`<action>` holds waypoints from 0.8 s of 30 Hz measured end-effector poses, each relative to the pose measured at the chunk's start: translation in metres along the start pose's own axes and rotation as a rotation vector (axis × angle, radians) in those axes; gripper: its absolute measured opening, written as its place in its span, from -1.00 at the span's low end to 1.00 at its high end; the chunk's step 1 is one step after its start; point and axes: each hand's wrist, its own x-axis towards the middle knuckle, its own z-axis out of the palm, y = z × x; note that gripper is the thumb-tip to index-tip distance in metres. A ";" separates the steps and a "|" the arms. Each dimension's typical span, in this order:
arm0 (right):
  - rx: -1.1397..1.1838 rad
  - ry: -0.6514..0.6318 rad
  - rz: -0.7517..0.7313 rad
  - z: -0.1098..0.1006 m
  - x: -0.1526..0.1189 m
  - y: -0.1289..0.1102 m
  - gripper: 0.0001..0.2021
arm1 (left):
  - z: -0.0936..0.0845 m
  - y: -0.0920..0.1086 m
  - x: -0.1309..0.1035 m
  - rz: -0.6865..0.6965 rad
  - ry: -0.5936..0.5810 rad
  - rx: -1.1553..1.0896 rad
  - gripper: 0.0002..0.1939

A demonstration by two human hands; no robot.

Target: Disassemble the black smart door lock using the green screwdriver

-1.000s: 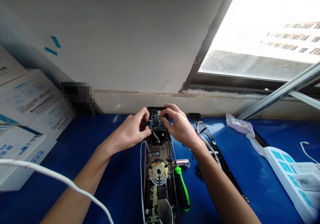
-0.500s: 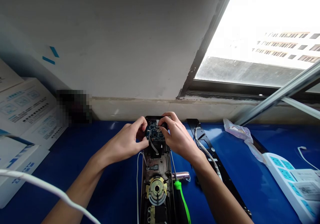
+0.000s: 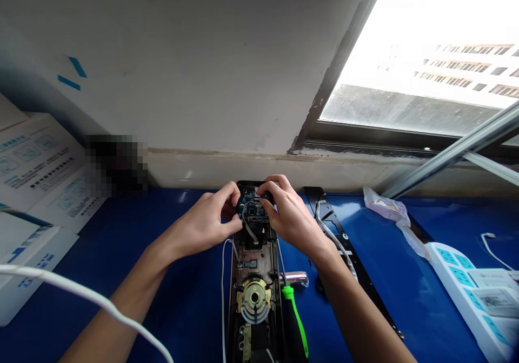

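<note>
A dark circuit board (image 3: 252, 209) with small parts and a thin wire sits at the far end of a long black device housing (image 3: 239, 270). My left hand (image 3: 206, 218) is curled at the board's left edge, thumb and index fingertips against it. On the opposite side, my right hand (image 3: 290, 212) bends over the board's right edge, its index finger and thumb tips on the upper right part. What lies under the right fingertips is hidden. Nearer me, a round brass-coloured mechanism (image 3: 254, 298) is set in the housing.
A green-and-black screwdriver (image 3: 295, 320) lies along the housing's right side, by a shiny pink roll (image 3: 295, 279). Further right are a long black panel (image 3: 365, 287) with a cable and a white power strip (image 3: 458, 293). White boxes (image 3: 36, 276) stand left; a white cable (image 3: 81, 293) crosses the foreground.
The view has tilted slightly, so the workbench things appear a little higher. Both hands stay at the circuit board, with the right fingertips shifted slightly on it.
</note>
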 end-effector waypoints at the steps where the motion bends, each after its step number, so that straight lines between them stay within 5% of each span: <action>1: -0.003 -0.001 0.005 0.000 0.000 0.000 -0.83 | 0.000 0.000 0.000 0.000 0.002 0.001 -0.81; 24: -0.015 0.019 -0.048 0.009 -0.002 0.003 -0.73 | 0.001 0.003 0.000 0.005 0.028 -0.001 -0.83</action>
